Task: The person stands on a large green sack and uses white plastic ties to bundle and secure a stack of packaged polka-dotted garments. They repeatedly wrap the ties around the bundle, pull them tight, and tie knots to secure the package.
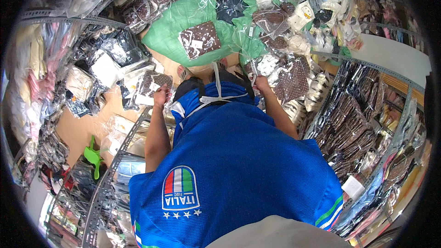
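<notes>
Dotted cloth (155, 79) in clear bag (162, 81)

The person's left fingers (161, 93) are at the edge of a brown dotted packet (154, 81); the right fingers (261, 80) are beside a larger spotted bag (294, 80), contact unclear. Ahead of and between them lies a green sack (172, 20) bearing a wrapped spotted bundle (200, 39). A bright green scoop (93, 156) sits left of and behind the left fingers.

Lettered crest (180, 187) on blue shirt (262, 170); white label (196, 44) on brown packet (207, 36), print illegible
</notes>
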Available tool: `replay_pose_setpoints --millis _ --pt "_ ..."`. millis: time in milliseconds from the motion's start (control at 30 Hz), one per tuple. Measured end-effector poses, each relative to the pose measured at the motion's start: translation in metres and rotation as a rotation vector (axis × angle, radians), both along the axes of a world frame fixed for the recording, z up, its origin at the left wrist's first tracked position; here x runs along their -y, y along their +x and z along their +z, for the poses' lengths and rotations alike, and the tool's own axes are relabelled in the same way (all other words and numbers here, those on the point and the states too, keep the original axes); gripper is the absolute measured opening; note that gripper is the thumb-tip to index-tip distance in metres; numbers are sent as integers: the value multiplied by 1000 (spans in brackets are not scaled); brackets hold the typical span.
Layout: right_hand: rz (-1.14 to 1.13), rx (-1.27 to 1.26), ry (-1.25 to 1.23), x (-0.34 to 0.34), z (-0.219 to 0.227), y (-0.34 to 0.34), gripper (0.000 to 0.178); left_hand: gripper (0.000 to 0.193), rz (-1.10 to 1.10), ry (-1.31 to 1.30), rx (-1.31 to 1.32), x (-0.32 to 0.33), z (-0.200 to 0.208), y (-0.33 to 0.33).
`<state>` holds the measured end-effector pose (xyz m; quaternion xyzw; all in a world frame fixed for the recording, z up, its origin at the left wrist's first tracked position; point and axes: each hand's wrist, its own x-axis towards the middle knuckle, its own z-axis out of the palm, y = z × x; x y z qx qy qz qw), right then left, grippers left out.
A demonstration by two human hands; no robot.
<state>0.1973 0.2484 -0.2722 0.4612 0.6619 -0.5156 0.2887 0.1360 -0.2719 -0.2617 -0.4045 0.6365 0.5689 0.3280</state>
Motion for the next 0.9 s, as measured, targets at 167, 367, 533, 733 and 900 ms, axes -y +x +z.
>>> replay_pose_setpoints --millis 167,367,533,733,900 --pt "-37 -43 -38 0 -8 6 25 35 -16 25 33 2 -2 -1" --pt "-98 -70 -81 21 28 -3 22 32 -21 1 9 10 -9 -1" --pt "-60 -148 -101 10 24 9 26 31 28 53 -27 2 -8 -3" --pt "27 -95 -37 6 16 12 25 37 -65 -48 18 -2 -4 -6" --pt "-108 -92 -112 20 34 4 25 39 -54 -39 6 7 -9 -3"
